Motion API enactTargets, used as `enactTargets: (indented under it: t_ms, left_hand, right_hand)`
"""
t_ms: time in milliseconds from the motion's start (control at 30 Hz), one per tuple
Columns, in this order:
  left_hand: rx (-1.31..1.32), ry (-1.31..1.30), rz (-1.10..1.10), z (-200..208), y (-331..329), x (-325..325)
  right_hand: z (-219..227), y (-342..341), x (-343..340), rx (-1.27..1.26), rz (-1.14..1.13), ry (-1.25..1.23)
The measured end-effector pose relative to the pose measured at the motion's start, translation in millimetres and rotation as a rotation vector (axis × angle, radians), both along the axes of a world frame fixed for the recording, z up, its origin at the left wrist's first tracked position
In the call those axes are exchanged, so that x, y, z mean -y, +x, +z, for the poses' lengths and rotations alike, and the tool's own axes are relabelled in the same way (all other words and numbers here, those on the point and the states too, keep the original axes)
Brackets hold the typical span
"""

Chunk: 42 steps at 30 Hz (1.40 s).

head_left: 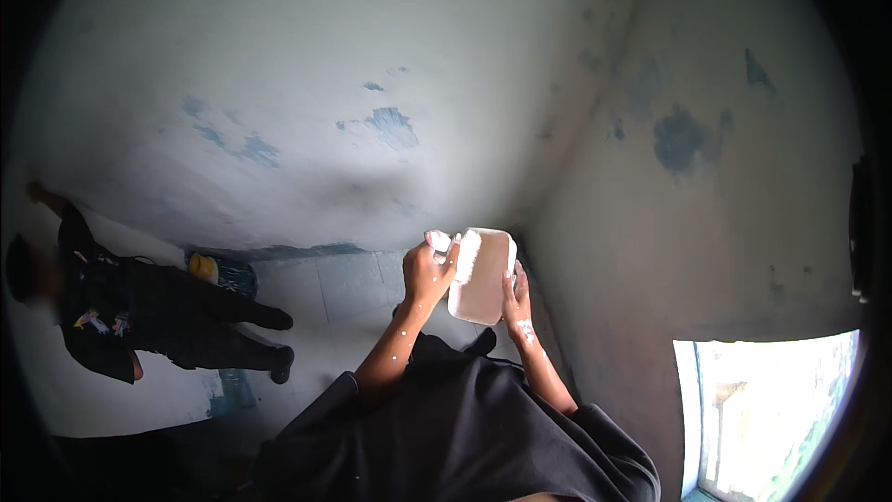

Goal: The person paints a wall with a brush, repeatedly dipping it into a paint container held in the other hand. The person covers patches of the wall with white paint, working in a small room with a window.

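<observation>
A shallow tan tray with rounded corners and a pale rim is held up in front of my body. My right hand grips its right edge, with fingers along the side and white spots on the wrist. At the tray's upper left lies a white, fuzzy-looking oblong piece, possibly a small paint roller. My left hand is closed against this piece, its fingers whitened. White specks dot the left forearm. Exactly how the fingers hold the piece is too small to tell.
Pale walls with bluish bare patches meet in a corner ahead. A person in dark clothes is at the left, one arm raised to the wall. A yellow container rests near a dark bucket. A bright window is lower right.
</observation>
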<state>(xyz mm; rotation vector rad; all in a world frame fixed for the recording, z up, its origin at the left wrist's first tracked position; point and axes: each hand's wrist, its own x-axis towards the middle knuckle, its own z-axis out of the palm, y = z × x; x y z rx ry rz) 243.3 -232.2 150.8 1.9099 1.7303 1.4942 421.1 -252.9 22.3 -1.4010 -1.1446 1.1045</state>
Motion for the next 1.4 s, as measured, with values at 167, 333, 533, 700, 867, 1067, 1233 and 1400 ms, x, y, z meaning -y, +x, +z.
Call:
enactTargets:
  t_ms: [167, 333, 533, 700, 867, 1067, 1233, 1400]
  left_hand:
    - [-0.089, -0.009, -0.047, -14, 5, -11]
    - [-0.028, 0.002, -0.071, -20, 9, -13]
    - [0.539, -0.252, -0.146, -22, -6, -15]
    - [1.125, -0.540, -0.119, -25, -31, -15]
    - [1.515, -0.620, -0.265, -68, -56, -20]
    - [0.847, -0.448, -0.074, -26, -22, -3]
    - [0.231, -0.109, -0.036, -40, 7, -4]
    - [0.180, -0.081, -0.038, -50, 19, -2]
  right_hand:
    - [18, -5, 1, -0.056, -0.018, 0.037]
    - [4, -2, -2, -0.088, -0.023, 0.045]
    - [14, 2, 4, -0.177, -0.025, 0.024]
    - [18, 7, 5, -0.160, -0.019, 0.016]
    - [9, 6, 5, -0.120, -0.028, 0.001]
    - [10, 7, 6, -0.073, -0.010, -0.010]
    - [-3, 9, 4, -0.007, -0.021, 0.018]
    - [-3, 10, 5, -0.008, -0.023, 0.006]
